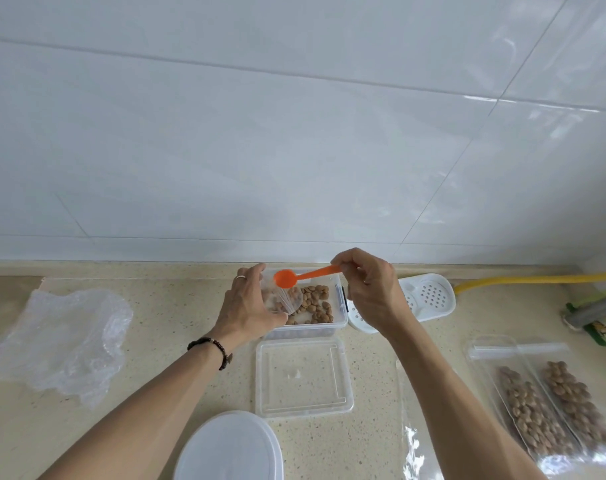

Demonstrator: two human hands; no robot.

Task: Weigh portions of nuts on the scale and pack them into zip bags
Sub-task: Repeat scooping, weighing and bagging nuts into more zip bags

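Orange plastic spoon (296,276), pinched at its handle tip by your right hand (367,292), hovers above the clear plastic tub of brown nuts (315,304); your left hand (249,303) grips a small clear zip bag (287,299) inside. Keep the mouth wide beneath the bowl.

bench (156,341) – speckled stone-look, smooth, semi-matt | wall tiles (294,133) glossy white | nut box (339,306) + lid (303,379) clear hard plastic | spoon (303,276) orange plastic, matt | zip bags (536,393) clear glossy film | crumpled wrap (62,341) – thin, shiny plastic
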